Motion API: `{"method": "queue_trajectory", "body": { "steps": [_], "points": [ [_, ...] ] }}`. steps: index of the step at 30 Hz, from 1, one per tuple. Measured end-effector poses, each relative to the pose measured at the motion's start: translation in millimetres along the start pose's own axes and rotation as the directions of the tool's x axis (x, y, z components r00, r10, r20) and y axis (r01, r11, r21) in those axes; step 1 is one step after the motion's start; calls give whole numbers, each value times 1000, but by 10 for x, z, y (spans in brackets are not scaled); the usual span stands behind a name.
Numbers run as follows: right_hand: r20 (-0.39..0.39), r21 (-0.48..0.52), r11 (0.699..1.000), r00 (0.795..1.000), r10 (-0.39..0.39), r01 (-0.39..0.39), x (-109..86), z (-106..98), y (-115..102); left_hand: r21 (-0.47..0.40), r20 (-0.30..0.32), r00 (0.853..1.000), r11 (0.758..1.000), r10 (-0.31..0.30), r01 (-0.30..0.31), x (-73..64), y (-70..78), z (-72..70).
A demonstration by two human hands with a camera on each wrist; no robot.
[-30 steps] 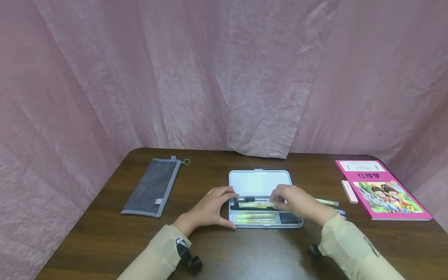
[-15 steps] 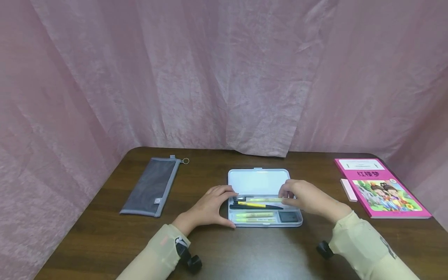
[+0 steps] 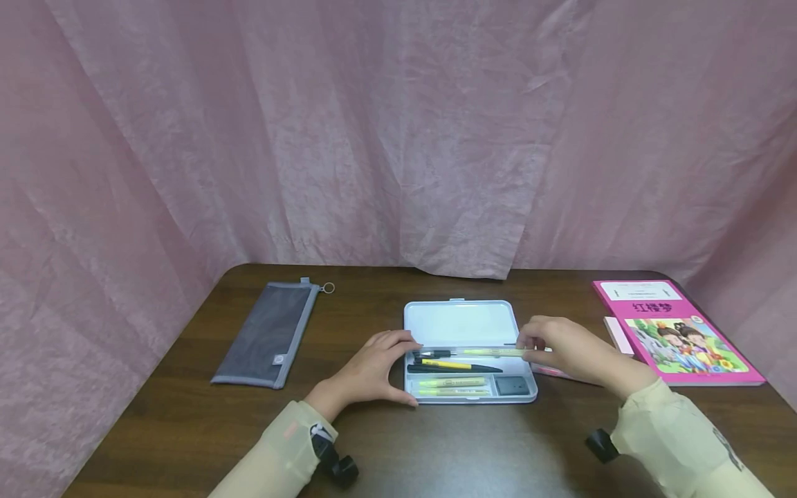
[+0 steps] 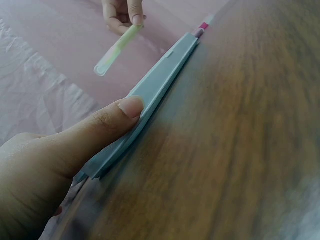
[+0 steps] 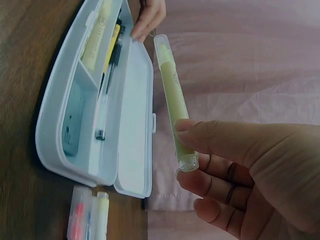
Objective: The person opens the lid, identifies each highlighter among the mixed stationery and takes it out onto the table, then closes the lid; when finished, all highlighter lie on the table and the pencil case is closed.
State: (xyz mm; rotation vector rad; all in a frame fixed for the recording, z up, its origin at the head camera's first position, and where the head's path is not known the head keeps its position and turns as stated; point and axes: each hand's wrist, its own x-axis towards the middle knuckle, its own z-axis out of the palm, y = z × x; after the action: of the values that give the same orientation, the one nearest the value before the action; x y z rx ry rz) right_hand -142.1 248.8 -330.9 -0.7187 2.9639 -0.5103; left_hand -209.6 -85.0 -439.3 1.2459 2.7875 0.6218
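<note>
An opened white pencil case (image 3: 461, 324) lies on the table with its lid folded back. My left hand (image 3: 373, 370) grips its left end, thumb (image 4: 131, 106) against the front wall. In my right hand (image 3: 566, 349), thumb and fingers pinch a capped yellow highlighter (image 5: 175, 95) by one end. It is held over the case's rear compartment in the head view, and the right wrist view shows it raised. Inside the case are a black-and-yellow pen (image 3: 457, 364), a pen with a dark grip (image 5: 116, 55), yellow highlighters (image 3: 451, 382) and a dark rectangular block (image 3: 512, 385).
Several markers (image 5: 101, 215) lie just right of the case, partly behind my right hand. A grey zip pouch (image 3: 268, 335) is at the left. At the right, a pink book (image 3: 679, 332) sits beside a narrow white block (image 3: 616, 335). A pink curtain (image 3: 398, 138) hangs behind the table.
My right hand has moved right with the highlighter, drawing back from over the case. The pens inside show more fully now. My left hand stays at the case's left end.
</note>
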Motion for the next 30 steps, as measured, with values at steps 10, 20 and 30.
{"method": "queue_trajectory", "body": {
  "steps": [10, 20, 30],
  "points": [
    [-36, -20, 999, 999, 40, -40, -132, -39, 87, -8, -7, 1000, 1000, -2, 2, -9, 12, -43],
    [-146, -27, 999, 989, 33, -37, -368, 77, 283, 5, -6, 1000, 1000, 6, -6, -6, 7, 18],
    [-284, -83, 996, 959, -9, -15, -586, 262, 499, -5, -9, 1000, 1000, 3, -3, -8, 14, 0]
  ]
}}
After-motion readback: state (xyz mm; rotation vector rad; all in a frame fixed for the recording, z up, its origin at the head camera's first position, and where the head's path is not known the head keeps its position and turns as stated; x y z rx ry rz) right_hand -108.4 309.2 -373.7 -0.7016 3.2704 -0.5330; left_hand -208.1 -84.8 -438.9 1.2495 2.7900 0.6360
